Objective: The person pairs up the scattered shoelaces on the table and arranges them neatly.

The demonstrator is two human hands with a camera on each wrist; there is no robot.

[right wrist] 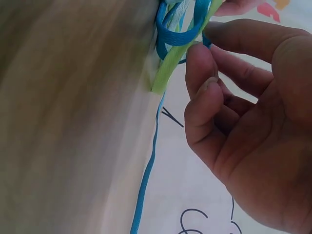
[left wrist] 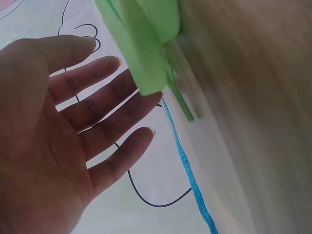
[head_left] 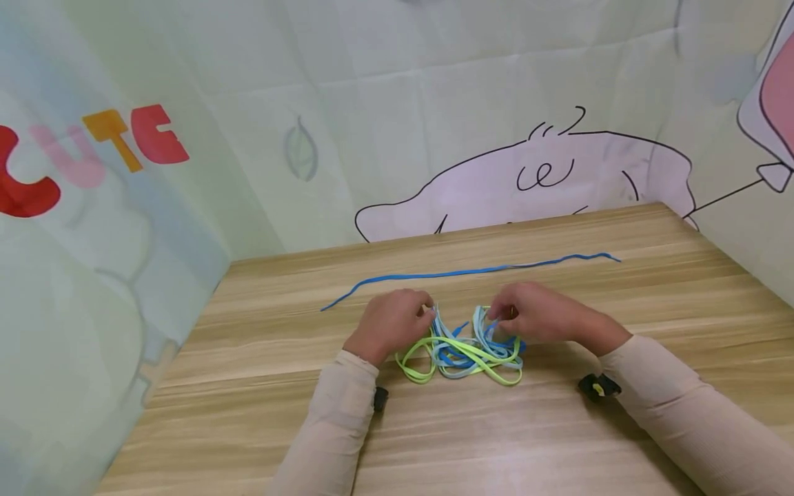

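Observation:
A tangled pile of flat shoelaces lies on the table between my hands: yellow-green lace (head_left: 471, 351), light blue lace (head_left: 459, 374) and blue lace (head_left: 455, 359). At the pile's left side is my left hand (head_left: 393, 322); in the left wrist view its fingers are spread and slightly bent behind a yellow-green loop, pinching nothing. My right hand (head_left: 540, 313) is at the right side of the pile. Its thumb and index finger pinch a blue lace in the right wrist view, with the other fingers curled. Part of the pile is hidden behind the right fingers.
Beyond the pile, a single blue shoelace (head_left: 446, 274) lies stretched out across the wood-grain table (head_left: 434, 441). A printed cloth (head_left: 248, 138) with cartoon drawings hangs behind and to the left. Dark wrist devices (head_left: 599, 386) sit below the sleeves.

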